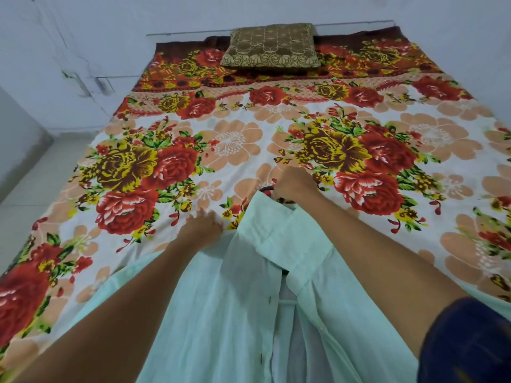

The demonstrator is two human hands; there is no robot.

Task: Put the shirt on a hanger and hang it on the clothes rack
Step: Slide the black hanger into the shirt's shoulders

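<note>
A pale mint shirt [249,299] lies on the bed with its collar away from me and its front placket open. A dark hanger hook [266,189] pokes out at the collar; the rest of the hanger is hidden inside the shirt. My right hand [294,185] grips the hanger hook at the collar. My left hand [200,226] pinches the shirt's left shoulder edge against the bedsheet.
The bed is covered by a floral sheet [171,167] in red, yellow and peach. A brown patterned pillow [272,45] lies at the head against the white wall. Pale floor [33,183] runs along the bed's left side. No clothes rack is in view.
</note>
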